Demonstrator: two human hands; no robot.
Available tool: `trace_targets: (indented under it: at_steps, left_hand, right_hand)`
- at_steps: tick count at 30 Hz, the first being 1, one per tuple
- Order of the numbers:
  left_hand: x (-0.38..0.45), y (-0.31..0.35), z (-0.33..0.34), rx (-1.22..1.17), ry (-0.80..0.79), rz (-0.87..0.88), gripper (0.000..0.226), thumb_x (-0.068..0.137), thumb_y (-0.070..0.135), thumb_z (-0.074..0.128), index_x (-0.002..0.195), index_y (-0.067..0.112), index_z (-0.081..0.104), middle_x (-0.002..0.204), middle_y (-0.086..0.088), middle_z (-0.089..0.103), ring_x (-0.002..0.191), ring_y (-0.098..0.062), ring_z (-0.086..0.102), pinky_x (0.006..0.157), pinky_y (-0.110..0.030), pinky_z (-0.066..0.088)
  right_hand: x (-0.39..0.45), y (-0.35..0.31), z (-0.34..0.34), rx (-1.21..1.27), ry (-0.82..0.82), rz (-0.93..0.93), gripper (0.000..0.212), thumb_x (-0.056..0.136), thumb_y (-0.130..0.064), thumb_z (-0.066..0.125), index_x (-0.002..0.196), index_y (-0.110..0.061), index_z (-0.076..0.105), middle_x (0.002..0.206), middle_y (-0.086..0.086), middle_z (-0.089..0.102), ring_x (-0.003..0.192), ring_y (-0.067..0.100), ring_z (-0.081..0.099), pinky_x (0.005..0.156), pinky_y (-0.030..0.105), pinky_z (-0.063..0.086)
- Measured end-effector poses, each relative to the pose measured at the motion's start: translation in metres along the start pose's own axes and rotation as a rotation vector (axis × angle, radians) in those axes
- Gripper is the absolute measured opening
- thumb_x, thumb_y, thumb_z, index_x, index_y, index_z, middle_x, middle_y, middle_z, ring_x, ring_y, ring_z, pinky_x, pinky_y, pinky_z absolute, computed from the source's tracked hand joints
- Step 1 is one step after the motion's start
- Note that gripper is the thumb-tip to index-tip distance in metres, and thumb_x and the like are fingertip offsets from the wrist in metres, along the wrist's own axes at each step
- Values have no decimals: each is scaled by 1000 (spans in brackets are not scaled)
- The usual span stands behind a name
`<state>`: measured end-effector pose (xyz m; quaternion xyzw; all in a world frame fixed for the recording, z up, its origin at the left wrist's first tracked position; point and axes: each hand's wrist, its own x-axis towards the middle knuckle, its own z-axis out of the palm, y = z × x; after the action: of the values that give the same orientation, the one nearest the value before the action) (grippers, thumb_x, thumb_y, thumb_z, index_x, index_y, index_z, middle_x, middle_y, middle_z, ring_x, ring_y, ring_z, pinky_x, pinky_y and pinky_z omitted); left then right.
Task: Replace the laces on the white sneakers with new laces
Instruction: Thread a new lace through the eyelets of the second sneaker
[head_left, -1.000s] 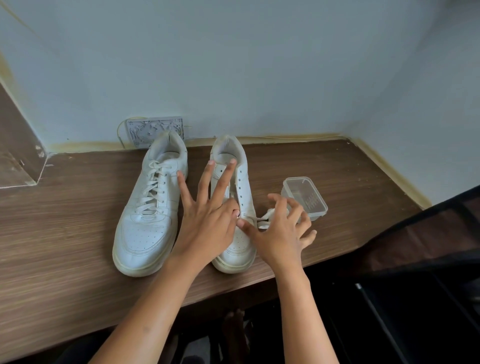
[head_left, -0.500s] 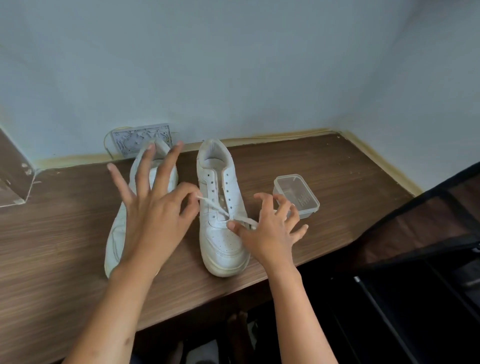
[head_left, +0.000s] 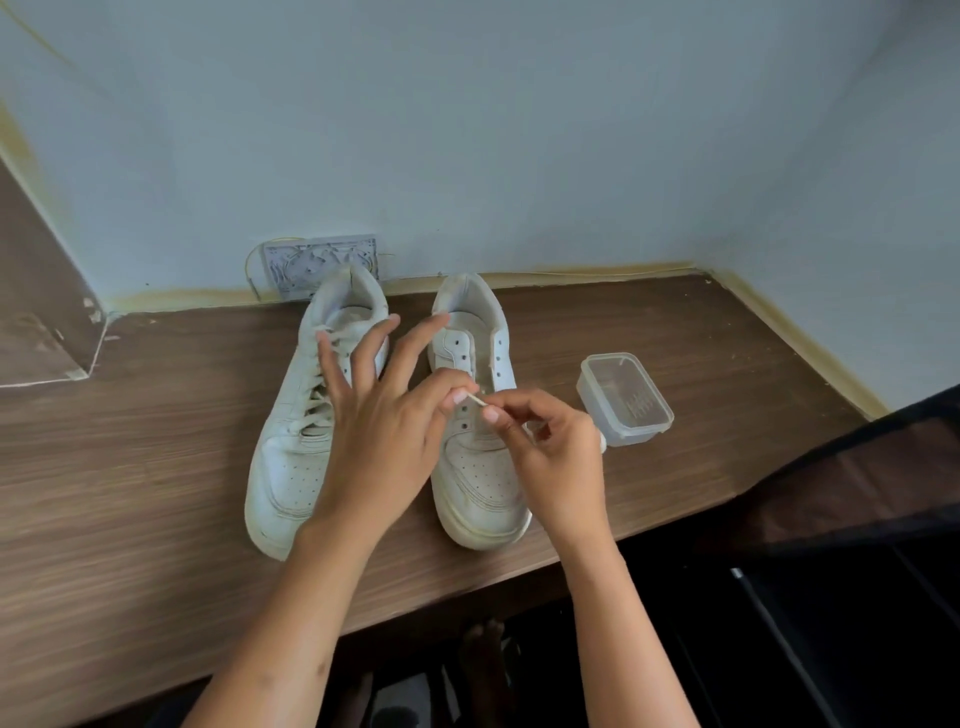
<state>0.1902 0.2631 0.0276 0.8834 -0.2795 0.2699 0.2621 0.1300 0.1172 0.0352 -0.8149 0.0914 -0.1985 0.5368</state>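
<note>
Wooden counter (head_left: 156, 441) against pale wall. Unlaced right sneaker (head_left: 480, 467) near front edge, heel to wall. Left hand (head_left: 387, 431) and right hand (head_left: 550, 452) both pinch lace tip (head_left: 476, 399) above eyelets, directly below.

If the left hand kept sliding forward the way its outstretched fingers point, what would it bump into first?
Probably the collar of the right sneaker: the left hand has its long fingers aimed up and away toward that heel end, with the wall beyond. Depth is unclear, so the fingers may pass above the shoe.
</note>
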Motion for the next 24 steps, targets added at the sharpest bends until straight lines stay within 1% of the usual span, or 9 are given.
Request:
trace_targets:
  at_steps: [2, 4, 7, 10, 12, 15, 18, 20, 24]
  left_hand:
    - [0, -10, 1, -37, -74, 17, 34, 87, 18, 66, 116, 37, 67, 155, 1, 36, 137, -36, 32, 108, -73, 14]
    - [-1, -21, 2, -48, -197, 68, 44, 88, 26, 67, 126, 46, 59, 160, -1, 27, 136, -37, 31, 109, -73, 16]
    - [-5, -30, 3, -26, -331, 96, 43, 83, 46, 59, 126, 51, 57, 162, -1, 21, 140, -39, 24, 113, -70, 5]
    - [-5, -28, 3, -22, -360, 59, 46, 80, 53, 57, 126, 56, 52, 163, 3, 17, 143, -36, 16, 115, -61, -7]
    - [-4, -27, 4, -26, -354, 45, 46, 79, 53, 58, 124, 57, 50, 161, 4, 21, 144, -35, 18, 115, -57, -10]
    - [-3, -25, 4, -41, -340, 36, 46, 76, 51, 63, 119, 55, 47, 155, 6, 34, 141, -35, 25, 115, -57, -11]
    - [-3, -23, 3, -59, -325, 22, 46, 74, 51, 64, 117, 54, 47, 152, 9, 38, 140, -32, 27, 115, -55, -12]
    - [-2, -23, 3, -70, -310, 15, 46, 74, 53, 61, 118, 55, 47, 151, 11, 39, 140, -30, 27, 115, -53, -14]
    - [-2, -24, 5, -77, -285, 20, 50, 74, 52, 67, 119, 56, 45, 150, 13, 40, 140, -27, 27, 114, -45, -19]
  right_hand:
    - [1, 6, -3, -152, 38, -46, 9, 89, -16, 72, 95, -22, 75, 85, -14, 71, 87, 9, 64, 78, 19, 48]
    - [2, 10, -6, -283, 50, -102, 11, 89, -14, 71, 95, -23, 74, 86, -16, 69, 87, 10, 61, 78, 22, 49]
    - [2, 14, -8, -366, 20, -158, 13, 89, -12, 71, 94, -23, 74, 89, -15, 69, 88, 12, 60, 79, 36, 52]
    - [2, 15, -5, -456, 19, -208, 17, 86, -10, 71, 89, -27, 72, 85, -16, 65, 84, 15, 55, 77, 49, 49]
    - [2, 15, 0, -499, 19, -206, 18, 82, -11, 74, 84, -29, 72, 84, -14, 61, 84, 16, 52, 77, 51, 47]
    - [2, 11, 11, -394, 5, -42, 18, 82, -13, 75, 85, -31, 74, 91, -11, 54, 95, 15, 45, 91, 48, 43]
    - [3, 3, 14, -272, 19, 147, 18, 84, -20, 75, 81, -37, 73, 100, -10, 48, 107, 15, 36, 106, 45, 31]
    - [4, 0, 13, -198, 20, 238, 20, 84, -24, 76, 76, -41, 70, 101, -12, 44, 110, 13, 32, 110, 43, 27]
    - [3, -2, 16, -138, 62, 305, 10, 85, -22, 75, 78, -30, 75, 100, -14, 41, 110, 10, 29, 111, 41, 27]
